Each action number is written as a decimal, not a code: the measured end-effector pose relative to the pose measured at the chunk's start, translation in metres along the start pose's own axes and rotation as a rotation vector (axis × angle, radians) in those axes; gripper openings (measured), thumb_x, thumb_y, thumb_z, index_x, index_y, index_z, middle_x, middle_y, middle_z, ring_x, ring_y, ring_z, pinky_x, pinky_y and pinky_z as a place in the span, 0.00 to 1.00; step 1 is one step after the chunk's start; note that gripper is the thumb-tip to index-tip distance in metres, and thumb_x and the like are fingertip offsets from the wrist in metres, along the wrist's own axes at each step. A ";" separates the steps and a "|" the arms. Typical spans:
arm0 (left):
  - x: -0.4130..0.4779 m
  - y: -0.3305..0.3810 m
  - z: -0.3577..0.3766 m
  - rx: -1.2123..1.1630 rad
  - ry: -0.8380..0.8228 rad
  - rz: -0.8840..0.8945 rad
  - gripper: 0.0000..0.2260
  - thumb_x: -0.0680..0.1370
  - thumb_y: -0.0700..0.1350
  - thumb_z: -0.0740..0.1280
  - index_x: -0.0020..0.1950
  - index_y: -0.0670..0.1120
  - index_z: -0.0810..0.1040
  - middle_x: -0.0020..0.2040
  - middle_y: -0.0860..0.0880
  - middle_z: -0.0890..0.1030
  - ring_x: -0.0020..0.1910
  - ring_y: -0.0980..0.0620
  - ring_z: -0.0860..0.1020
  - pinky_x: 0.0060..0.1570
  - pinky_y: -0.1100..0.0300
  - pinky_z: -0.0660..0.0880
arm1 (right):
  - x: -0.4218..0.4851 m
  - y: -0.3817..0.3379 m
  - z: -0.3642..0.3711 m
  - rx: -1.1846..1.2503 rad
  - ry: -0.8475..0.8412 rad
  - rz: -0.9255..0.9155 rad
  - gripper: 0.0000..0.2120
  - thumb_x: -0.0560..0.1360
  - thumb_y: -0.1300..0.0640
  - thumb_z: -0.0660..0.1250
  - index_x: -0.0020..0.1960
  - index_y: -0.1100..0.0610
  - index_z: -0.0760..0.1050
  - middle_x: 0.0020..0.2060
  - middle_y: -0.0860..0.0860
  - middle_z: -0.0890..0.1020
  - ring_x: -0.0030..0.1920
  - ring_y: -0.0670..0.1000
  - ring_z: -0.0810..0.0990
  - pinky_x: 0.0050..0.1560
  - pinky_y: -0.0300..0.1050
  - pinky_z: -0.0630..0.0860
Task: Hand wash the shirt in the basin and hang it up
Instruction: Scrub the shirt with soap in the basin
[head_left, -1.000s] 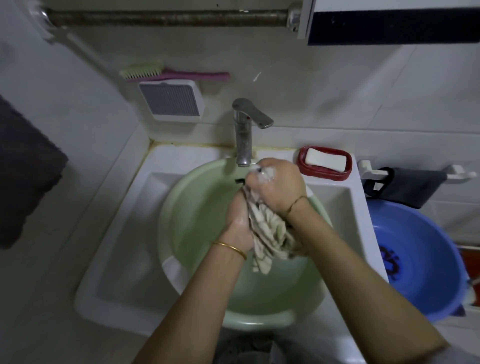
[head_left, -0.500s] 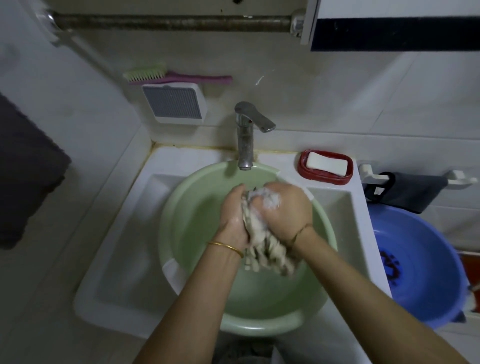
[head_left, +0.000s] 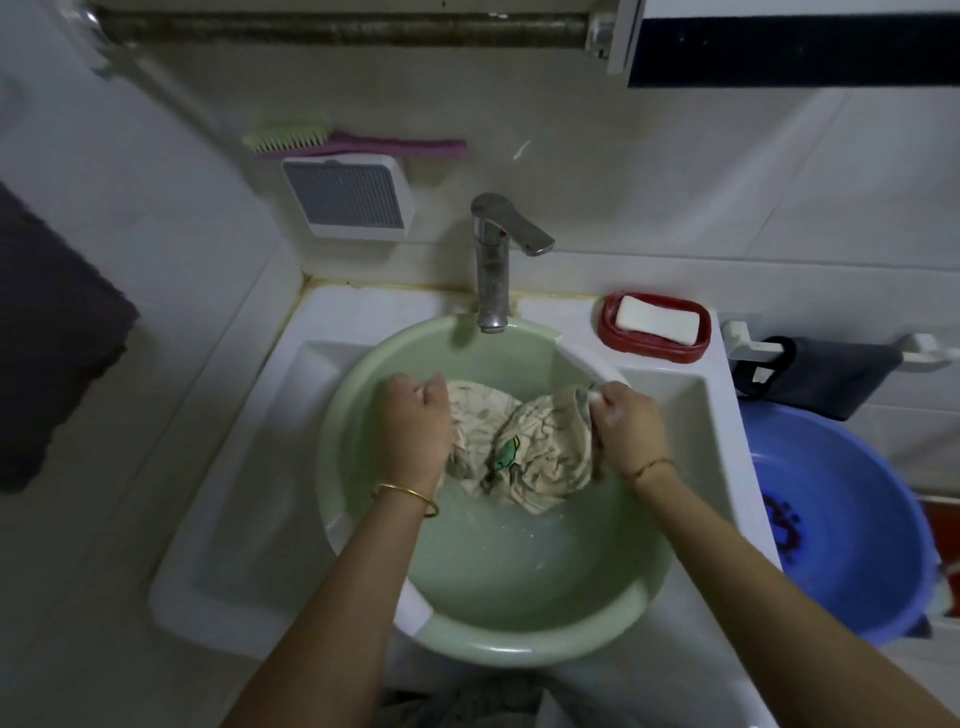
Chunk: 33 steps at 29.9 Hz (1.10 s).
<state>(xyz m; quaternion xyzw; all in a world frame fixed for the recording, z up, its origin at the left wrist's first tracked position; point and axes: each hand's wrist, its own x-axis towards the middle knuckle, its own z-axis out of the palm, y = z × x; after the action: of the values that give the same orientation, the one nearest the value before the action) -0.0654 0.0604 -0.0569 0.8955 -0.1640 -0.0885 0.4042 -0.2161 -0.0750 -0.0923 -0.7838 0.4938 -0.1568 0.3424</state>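
Observation:
A wet cream striped shirt (head_left: 524, 447) with a small green print hangs spread between my two hands over the pale green basin (head_left: 597, 608), its lower folds touching the soapy water. My left hand (head_left: 415, 423) grips the shirt's left edge in a fist. My right hand (head_left: 626, 421) pinches the right edge near the basin's far right rim. The basin sits in the white sink (head_left: 244, 525) under the metal tap (head_left: 493, 260).
A red soap dish with a white bar (head_left: 655, 325) rests on the sink's back right corner. A blue basin (head_left: 852, 525) stands to the right, below a dark cloth on a white rail (head_left: 821, 374). A brush (head_left: 343, 141) lies on a wall box; a dark towel (head_left: 47, 338) hangs at left.
My hands, which were rubbing the bunched shirt together, have pulled apart and lowered. The shirt has opened out between them and dipped toward the water.

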 end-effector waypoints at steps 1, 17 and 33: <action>0.001 -0.005 0.004 0.113 0.000 0.064 0.08 0.77 0.48 0.63 0.48 0.44 0.73 0.48 0.40 0.78 0.49 0.39 0.77 0.46 0.51 0.71 | -0.006 0.000 0.006 -0.094 0.027 -0.027 0.13 0.77 0.56 0.58 0.38 0.60 0.75 0.37 0.59 0.80 0.39 0.59 0.78 0.40 0.48 0.74; -0.004 -0.073 0.074 1.100 -0.656 0.467 0.20 0.80 0.49 0.54 0.72 0.48 0.60 0.69 0.43 0.64 0.66 0.44 0.64 0.61 0.48 0.62 | -0.027 0.002 0.107 -0.799 -0.530 -0.182 0.35 0.78 0.47 0.56 0.77 0.54 0.41 0.75 0.60 0.41 0.73 0.68 0.51 0.69 0.66 0.57; 0.010 -0.074 0.068 0.786 -0.262 0.433 0.24 0.78 0.54 0.52 0.75 0.54 0.59 0.71 0.38 0.65 0.65 0.38 0.69 0.54 0.45 0.73 | -0.023 -0.017 0.097 -0.395 -0.164 -0.011 0.29 0.80 0.46 0.54 0.76 0.42 0.42 0.76 0.52 0.40 0.74 0.63 0.48 0.69 0.65 0.58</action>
<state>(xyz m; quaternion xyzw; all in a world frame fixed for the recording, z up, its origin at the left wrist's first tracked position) -0.0592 0.0553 -0.1580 0.9071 -0.4179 -0.0455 0.0195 -0.1586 -0.0134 -0.1483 -0.8484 0.4814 0.0055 0.2203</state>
